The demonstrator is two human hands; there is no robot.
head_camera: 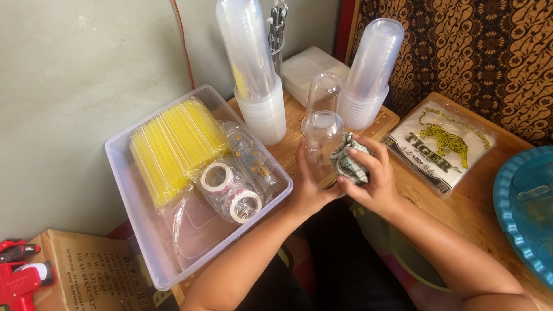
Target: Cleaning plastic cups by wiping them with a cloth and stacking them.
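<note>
Left hand [308,184] grasping a clear plastic cup [322,138] held upside down over the wooden table [461,201], right hand [371,175] clenched round a crumpled checked cloth [347,160] – pressed against the cup's side, clear plastic bin [144,242] of yellow straws [173,147] just beside.

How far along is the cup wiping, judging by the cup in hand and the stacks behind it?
In hand: the left hand holds a clear plastic cup upside down while the right hand presses a checked cloth against its side. Possibly done: one inverted cup stands alone just behind. Possibly left: two tall cup stacks; whether these are already wiped cannot be told.
</note>
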